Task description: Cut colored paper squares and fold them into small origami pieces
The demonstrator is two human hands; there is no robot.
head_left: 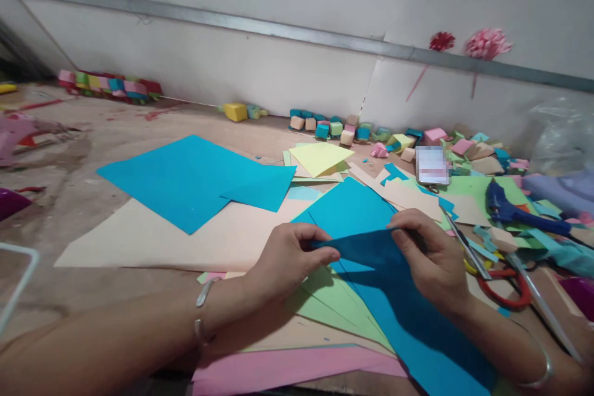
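Observation:
My left hand and my right hand pinch opposite ends of a piece of blue paper, thumbs and fingertips pressed on its upper edge. It is held over a larger blue sheet, onto which shadows fall; whether the two are joined is hard to tell. Under these lie light green sheets and, nearest me, a pink sheet. Farther left another blue sheet rests partly on a peach sheet. Red-handled scissors lie beside my right hand.
A blue glue gun lies at the right among paper scraps. Small coloured paper blocks line the wall, more standing at the far left. A yellow sheet sits mid-table. Red and pink pom-pom flowers are at the wall rail.

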